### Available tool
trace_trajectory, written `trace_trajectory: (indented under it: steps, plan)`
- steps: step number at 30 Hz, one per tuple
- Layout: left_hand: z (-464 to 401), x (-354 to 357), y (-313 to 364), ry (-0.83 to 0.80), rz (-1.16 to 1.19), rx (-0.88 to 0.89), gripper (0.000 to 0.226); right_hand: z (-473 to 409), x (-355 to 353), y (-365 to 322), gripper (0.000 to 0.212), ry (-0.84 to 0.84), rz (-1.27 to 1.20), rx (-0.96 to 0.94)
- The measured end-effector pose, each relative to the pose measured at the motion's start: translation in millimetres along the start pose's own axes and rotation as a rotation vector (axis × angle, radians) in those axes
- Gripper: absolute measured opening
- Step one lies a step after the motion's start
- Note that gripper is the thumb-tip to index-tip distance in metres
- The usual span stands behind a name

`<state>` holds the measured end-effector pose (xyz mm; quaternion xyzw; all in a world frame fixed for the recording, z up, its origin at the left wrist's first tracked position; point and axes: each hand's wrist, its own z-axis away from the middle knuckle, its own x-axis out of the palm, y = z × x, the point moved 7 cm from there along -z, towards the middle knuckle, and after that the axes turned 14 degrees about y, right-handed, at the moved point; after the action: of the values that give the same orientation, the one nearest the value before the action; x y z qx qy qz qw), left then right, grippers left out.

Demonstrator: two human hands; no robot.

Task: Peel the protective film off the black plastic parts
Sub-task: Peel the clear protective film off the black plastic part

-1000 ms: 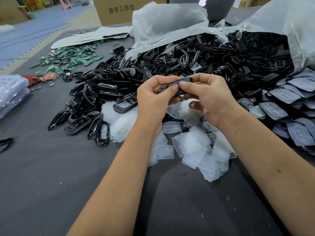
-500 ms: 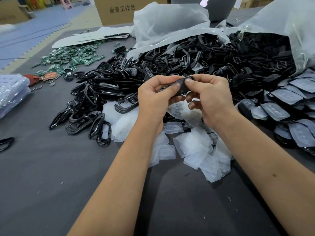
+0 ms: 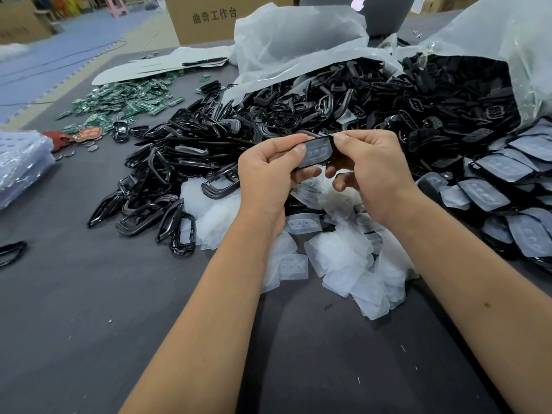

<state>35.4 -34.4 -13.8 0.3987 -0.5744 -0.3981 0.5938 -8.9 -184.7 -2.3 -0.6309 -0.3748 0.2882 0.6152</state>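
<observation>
Grey table [image 3: 89,339]: black parts [image 3: 191,162], peeled films [image 3: 343,264].

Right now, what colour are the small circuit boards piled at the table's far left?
Green, clearest in the head view: the circuit boards.

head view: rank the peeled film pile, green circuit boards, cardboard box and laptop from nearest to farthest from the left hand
From the left hand:
1. Peeled film pile, on the table just below the hand.
2. Green circuit boards, far left on the table.
3. Cardboard box and laptop, both at the table's far edge; too close to call.
</observation>
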Motion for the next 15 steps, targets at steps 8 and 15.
trace_trajectory:
  steps: [8,15]
  plan:
    - [0.4,2.3,1.6,-0.024,-0.020,0.018,0.012,-2.7,-4.4,-0.6,0.022,0.049,0.078,-0.093]
    - [2.1,3.4,1.6,-0.002,-0.081,0.072,0.012,-3.6,-5.5,-1.5,0.018,0.066,0.110,-0.140]
